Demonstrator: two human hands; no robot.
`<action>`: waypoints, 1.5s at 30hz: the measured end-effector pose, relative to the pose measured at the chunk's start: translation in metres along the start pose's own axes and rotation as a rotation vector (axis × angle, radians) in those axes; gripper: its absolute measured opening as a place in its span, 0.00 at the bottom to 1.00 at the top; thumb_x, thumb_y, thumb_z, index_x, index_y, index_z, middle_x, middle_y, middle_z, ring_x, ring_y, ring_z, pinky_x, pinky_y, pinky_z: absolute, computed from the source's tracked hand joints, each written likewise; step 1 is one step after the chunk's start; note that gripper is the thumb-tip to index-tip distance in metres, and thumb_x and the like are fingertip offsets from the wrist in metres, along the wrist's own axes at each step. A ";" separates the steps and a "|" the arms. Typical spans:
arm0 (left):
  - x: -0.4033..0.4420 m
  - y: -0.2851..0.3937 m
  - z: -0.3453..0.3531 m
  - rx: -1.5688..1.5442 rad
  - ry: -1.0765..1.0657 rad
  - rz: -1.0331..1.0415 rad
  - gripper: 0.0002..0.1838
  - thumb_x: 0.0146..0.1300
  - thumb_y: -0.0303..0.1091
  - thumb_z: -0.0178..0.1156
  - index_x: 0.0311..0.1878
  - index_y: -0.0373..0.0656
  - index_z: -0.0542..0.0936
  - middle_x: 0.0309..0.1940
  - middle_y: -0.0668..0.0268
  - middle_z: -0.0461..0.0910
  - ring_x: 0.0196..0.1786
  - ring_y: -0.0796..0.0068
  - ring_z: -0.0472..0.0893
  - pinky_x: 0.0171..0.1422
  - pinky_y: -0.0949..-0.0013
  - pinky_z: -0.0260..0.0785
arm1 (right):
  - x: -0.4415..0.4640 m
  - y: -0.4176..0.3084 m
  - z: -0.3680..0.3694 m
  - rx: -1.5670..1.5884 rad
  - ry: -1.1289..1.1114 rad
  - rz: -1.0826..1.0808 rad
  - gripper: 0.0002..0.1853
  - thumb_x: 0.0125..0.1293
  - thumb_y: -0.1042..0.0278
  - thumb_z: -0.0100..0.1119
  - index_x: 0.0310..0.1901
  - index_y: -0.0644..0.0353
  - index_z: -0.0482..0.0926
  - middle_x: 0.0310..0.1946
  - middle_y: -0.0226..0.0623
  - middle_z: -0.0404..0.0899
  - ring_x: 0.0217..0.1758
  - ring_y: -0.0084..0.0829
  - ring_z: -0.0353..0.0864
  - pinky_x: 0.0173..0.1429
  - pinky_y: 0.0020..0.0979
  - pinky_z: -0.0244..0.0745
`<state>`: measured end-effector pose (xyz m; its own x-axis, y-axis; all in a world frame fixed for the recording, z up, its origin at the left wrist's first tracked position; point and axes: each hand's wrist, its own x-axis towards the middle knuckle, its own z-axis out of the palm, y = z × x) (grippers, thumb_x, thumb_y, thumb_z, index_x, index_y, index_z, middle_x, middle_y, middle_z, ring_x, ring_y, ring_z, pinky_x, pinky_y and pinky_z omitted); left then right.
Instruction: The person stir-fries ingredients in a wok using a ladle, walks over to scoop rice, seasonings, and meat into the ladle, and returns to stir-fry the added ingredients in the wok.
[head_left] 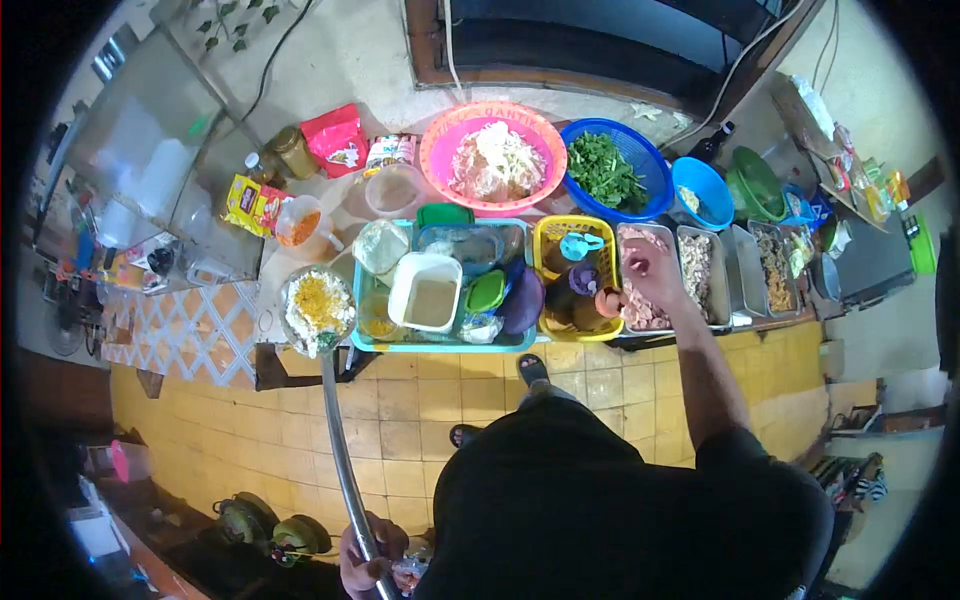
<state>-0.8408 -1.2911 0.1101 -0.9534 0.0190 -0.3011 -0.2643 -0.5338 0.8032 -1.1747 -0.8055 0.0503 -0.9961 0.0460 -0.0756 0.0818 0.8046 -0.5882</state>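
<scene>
My left hand (pixel 372 556), low in the view, is wrapped round a long metal handle (pixel 345 450). At the handle's far end a round ladle (pixel 320 308) holds white food with yellow and a little green on top, beside the table's front edge. Over a metal tray of pink meat pieces (pixel 640 308), my right hand (pixel 650 272) has its fingers curled together; what they hold, if anything, is hidden. Right of it stands a tray of pale chopped food (pixel 696 268). Left of it is a yellow basket (pixel 551 322) with bottles.
A turquoise tray (pixel 440 346) carries containers. Behind are a pink basin (pixel 437 140) of shredded white food, a blue basket (pixel 655 165) of greens and a light-blue bowl (pixel 718 180). A jug (pixel 322 240) with orange contents stands at left; a dark bottle (pixel 712 142) at back right.
</scene>
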 end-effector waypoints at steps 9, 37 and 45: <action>0.077 -0.031 0.105 -0.126 -0.101 -0.075 0.23 0.44 0.33 0.69 0.42 0.41 0.69 0.25 0.59 0.73 0.29 0.66 0.73 0.36 0.64 0.63 | 0.058 0.003 0.034 -0.281 -0.589 -0.215 0.52 0.45 0.45 0.78 0.68 0.65 0.65 0.59 0.52 0.76 0.62 0.48 0.76 0.65 0.42 0.71; 0.122 -0.024 0.105 0.237 -0.359 -0.355 0.20 0.47 0.35 0.68 0.40 0.37 0.73 0.31 0.64 0.76 0.33 0.74 0.77 0.38 0.73 0.70 | 0.103 0.008 -0.060 0.615 0.453 -0.473 0.41 0.53 0.80 0.69 0.68 0.60 0.60 0.56 0.39 0.76 0.58 0.31 0.77 0.60 0.38 0.76; 0.144 -0.020 0.095 0.324 -0.510 -0.357 0.19 0.50 0.38 0.68 0.39 0.37 0.75 0.30 0.64 0.78 0.35 0.73 0.77 0.41 0.70 0.71 | 0.078 -0.109 -0.107 -0.819 0.634 -0.701 0.23 0.54 0.67 0.62 0.54 0.53 0.76 0.49 0.37 0.76 0.57 0.40 0.73 0.58 0.47 0.66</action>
<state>-0.9868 -1.1979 0.0993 -0.7289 0.5825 -0.3597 -0.5281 -0.1441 0.8369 -1.2645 -0.8262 0.1950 -0.6762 -0.4468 0.5857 -0.2904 0.8924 0.3454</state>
